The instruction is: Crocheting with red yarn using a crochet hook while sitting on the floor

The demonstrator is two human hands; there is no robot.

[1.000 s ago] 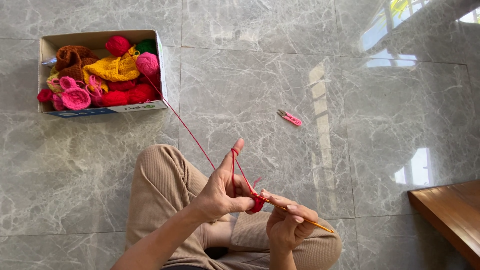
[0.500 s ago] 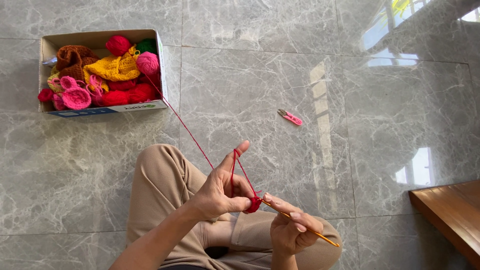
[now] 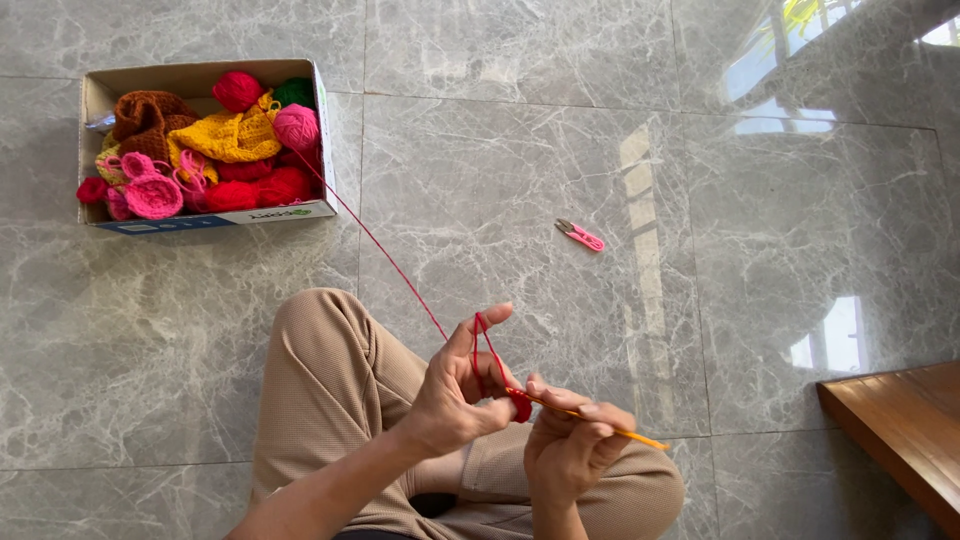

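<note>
My left hand (image 3: 455, 392) pinches a small red crochet piece (image 3: 520, 404), with red yarn (image 3: 385, 255) looped over its raised index finger. The strand runs up and left to a cardboard box (image 3: 205, 222) on the floor. My right hand (image 3: 572, 450) grips an orange crochet hook (image 3: 590, 417); its tip meets the red piece, and its handle sticks out to the right. Both hands work above my crossed legs in tan trousers (image 3: 335, 385).
The box holds several yarn balls and crocheted pieces in red, pink, yellow, brown and green. Small pink thread snips (image 3: 580, 236) lie on the grey marble floor tiles. A wooden bench corner (image 3: 900, 430) juts in at lower right.
My right hand has shifted slightly with the hook, its tip staying at the red piece. The left hand keeps its hold with the yarn over the finger.
</note>
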